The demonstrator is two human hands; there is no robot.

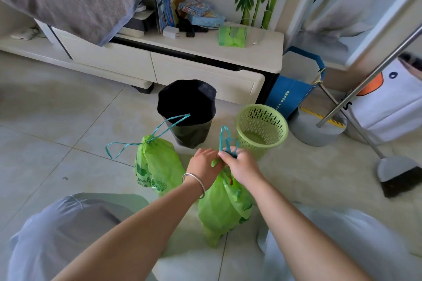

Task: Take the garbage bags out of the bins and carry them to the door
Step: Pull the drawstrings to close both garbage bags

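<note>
Two green garbage bags stand on the tiled floor in front of me. The left bag (155,166) is tied, its teal drawstring loops splayed out. My left hand (204,162) grips the gathered neck of the right bag (225,207). My right hand (239,164) pinches that bag's teal drawstring (225,138), whose loops stick up above my fingers. Behind the bags stand a bin lined with a black bag (187,112) and a light green slotted basket (262,128) with no bag in it.
A white low cabinet (205,70) runs along the back, with a green roll of bags (232,36) on top. A blue paper bag (294,89), a grey dustpan (319,130), a metal pole (370,77) and a broom (402,175) crowd the right side. My knees frame the bottom.
</note>
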